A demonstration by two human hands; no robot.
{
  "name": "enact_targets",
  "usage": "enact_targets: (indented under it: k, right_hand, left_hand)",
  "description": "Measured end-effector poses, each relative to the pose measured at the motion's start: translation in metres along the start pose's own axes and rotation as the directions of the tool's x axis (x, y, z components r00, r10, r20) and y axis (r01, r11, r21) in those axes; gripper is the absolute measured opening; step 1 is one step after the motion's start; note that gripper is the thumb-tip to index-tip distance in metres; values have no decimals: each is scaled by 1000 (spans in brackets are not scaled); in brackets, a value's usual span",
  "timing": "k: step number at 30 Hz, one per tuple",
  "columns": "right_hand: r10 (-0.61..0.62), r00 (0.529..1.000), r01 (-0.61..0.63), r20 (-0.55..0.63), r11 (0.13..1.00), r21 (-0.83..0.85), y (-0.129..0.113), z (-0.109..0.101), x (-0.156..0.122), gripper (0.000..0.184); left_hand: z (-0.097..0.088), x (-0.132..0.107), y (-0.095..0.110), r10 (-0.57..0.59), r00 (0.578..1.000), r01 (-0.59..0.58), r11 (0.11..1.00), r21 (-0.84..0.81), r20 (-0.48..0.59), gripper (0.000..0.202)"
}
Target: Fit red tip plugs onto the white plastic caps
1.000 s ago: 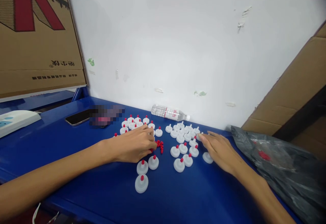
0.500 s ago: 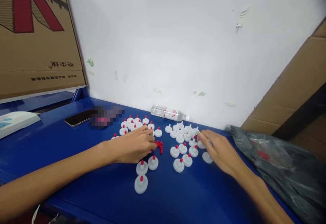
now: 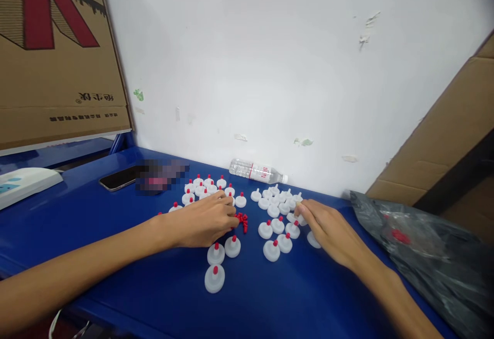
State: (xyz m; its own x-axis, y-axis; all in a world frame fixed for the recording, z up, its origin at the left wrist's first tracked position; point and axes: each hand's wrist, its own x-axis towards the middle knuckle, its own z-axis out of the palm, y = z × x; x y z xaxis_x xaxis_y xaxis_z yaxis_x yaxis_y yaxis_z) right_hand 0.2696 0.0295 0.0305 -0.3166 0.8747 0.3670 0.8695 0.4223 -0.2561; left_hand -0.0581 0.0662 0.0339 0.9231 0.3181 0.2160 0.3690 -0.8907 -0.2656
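Observation:
My left hand [image 3: 214, 218] has its fingers curled down at a small pile of red tip caps [image 3: 243, 220]; what they hold, if anything, is hidden. My right hand [image 3: 322, 223] is closed, thumb and fingers pinched over the tip of a white nozzle cap [image 3: 292, 217], where a red tip cap is covered by the fingertips. Several white nozzle caps with red tips stand near it, such as one cap [image 3: 271, 250]. Behind them is a cluster of white nozzle caps with bare tips [image 3: 274, 210].
More red-tipped caps [image 3: 214, 279] stand around my left hand. A clear plastic bottle [image 3: 257, 171] lies against the wall. A phone [image 3: 119, 178] lies at the left, beside a white device [image 3: 27, 184]. A grey plastic bag [image 3: 420, 256] covers the right side of the blue table [image 3: 247, 303].
My right thumb and fingers have moved slightly left and closed over the red tip of a white nozzle cap that showed before. My left hand has stayed at the pile.

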Motion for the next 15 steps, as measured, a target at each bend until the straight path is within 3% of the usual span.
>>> enact_targets:
  k: [10,15]
  right_hand:
    - [-15,1000,14,-21,999,-42,4,3,0,48]
    - [-15,991,6,-134,998,-65,1,1,-1,41]
  left_hand:
    - [2,0,-1,-6,1000,5,1000,-10,-26,8]
    - [1,-1,-2,-28,999,28,1000,1,-26,25]
